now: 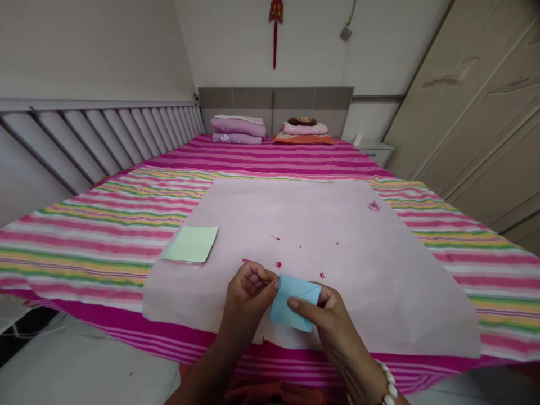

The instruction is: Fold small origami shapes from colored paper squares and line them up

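A light blue folded square of paper (pixel 291 306) is held up in front of me, over the near edge of the pale sheet (pixel 295 214). My left hand (pixel 251 289) pinches its upper left corner between thumb and forefinger, with the other fingers curled. From the right, my right hand (pixel 329 309) grips it, thumb flat on the front and fingers behind. A diagonal fold line crosses the paper's upper right part. Small dark pink paper scraps (pixel 278 264) lie on the sheet just beyond my hands.
A stack of square papers (pixel 192 244), pale green on top, lies at the left. A small pink folded-paper piece (pixel 374 206) sits at the far right of the sheet. The striped bed (pixel 105 219) spreads all around, with folded bedding (pixel 238 129) by the headboard and a railing (pixel 105 135) at left.
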`<action>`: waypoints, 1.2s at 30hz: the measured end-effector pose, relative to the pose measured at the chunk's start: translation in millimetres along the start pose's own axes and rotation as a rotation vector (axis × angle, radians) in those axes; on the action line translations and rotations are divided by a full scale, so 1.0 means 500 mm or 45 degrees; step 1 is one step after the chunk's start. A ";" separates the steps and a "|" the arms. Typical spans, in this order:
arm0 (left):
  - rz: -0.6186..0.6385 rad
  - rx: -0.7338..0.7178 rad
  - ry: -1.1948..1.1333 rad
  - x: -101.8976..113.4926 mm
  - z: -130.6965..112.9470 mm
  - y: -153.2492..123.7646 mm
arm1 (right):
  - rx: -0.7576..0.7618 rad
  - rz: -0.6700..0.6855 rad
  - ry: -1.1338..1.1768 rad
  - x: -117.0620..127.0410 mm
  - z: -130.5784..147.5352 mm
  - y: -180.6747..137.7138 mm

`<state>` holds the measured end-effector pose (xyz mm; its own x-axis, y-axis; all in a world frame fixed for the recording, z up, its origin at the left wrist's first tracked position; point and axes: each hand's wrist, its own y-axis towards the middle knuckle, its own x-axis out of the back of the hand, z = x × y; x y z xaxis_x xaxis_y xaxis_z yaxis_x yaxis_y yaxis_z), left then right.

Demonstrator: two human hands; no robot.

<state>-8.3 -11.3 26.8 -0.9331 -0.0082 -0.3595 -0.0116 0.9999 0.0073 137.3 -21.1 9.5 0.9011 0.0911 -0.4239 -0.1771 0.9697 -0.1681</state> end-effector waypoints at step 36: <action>-0.203 0.116 0.000 -0.012 0.011 -0.002 | 0.122 -0.022 -0.255 -0.005 0.005 0.002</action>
<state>-0.7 -12.2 23.9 -0.9221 -0.1667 -0.3492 -0.1268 0.9828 -0.1342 136.0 -19.9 12.5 0.9660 0.1079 -0.2350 -0.1309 0.9878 -0.0845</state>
